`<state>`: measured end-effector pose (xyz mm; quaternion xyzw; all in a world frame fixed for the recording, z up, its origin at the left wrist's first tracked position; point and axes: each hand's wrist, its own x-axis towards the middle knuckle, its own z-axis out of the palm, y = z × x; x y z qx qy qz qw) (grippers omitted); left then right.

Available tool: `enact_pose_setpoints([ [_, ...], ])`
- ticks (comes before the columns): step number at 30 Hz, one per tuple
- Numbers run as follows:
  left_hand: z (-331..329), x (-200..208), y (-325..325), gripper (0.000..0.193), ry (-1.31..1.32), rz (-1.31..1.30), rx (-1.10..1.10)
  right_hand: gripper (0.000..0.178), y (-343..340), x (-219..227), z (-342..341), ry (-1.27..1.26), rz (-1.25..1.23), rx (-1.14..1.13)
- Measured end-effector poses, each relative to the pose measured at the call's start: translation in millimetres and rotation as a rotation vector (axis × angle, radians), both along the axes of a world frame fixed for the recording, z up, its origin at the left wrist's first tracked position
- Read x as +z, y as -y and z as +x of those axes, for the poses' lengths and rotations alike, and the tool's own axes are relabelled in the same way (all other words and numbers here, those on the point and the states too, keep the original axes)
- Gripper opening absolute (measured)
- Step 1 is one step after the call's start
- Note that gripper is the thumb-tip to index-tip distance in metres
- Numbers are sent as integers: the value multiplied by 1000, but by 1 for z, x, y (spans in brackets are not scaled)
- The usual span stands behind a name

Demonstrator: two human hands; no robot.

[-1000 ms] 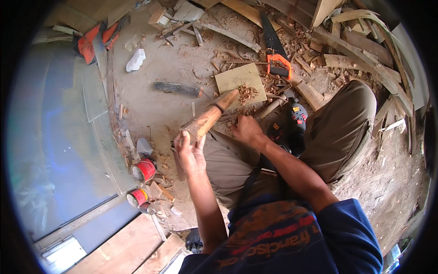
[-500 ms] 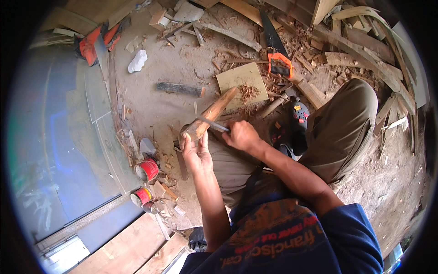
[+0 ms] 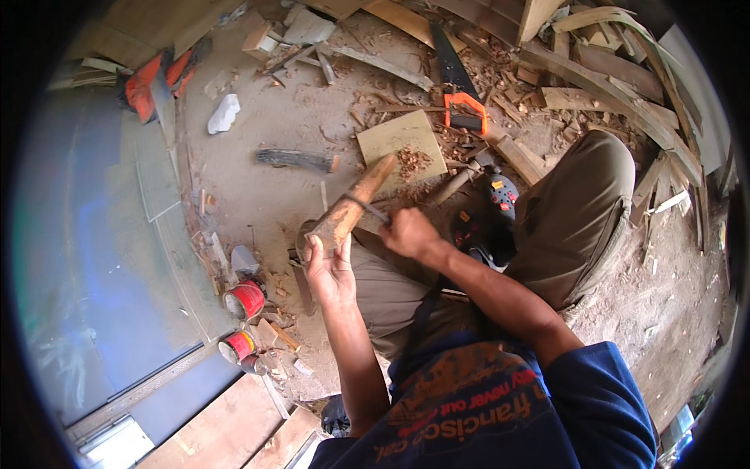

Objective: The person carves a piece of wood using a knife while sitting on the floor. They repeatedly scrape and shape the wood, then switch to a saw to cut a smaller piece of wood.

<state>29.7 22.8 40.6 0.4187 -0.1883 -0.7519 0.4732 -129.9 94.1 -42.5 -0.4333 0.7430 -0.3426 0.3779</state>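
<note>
A tapered piece of brown wood [image 3: 338,222] slants up over my left thigh, its narrow tip pointing away to the right. My left hand [image 3: 331,279] supports its thick near end, fingers closed around the lower edge. My right hand [image 3: 410,233] is wrapped round the handle end of a narrow metal-bladed tool [image 3: 366,206]; the grip is hidden, and I cannot tell whether it is a knife or a file. Its blade lies across the wood about midway along. Beyond the tip, a flat square board [image 3: 391,141] on the ground carries a heap of shavings.
An orange-handled handsaw [image 3: 466,112] lies beyond the board, near a wooden-handled tool [image 3: 455,186]. A dark wood stick [image 3: 297,159] rests left of the board. Scrap strips [image 3: 617,86] pile up at far right. Red cans [image 3: 248,297] stand at left by a blue-grey panel [image 3: 86,234].
The tool's blade has shifted slightly up along the wood and tilted more. The wood stays in my left hand. The whole view has moved a little, so the ground things appear farther left.
</note>
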Motion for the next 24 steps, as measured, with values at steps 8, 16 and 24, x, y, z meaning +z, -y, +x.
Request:
enact_pose_setpoints([
  [8, 1, 7, 1, 45, 48, -103, -87, 32, 2, 28, 3, 39, 15, 26],
  [16, 4, 5, 6, 48, 98, -110, -116, 29, 0, 42, 8, -25, -65, 43],
  [24, 6, 5, 3, 50, 94, -135, -149, 30, 2, 35, -3, -17, 4, 1],
])
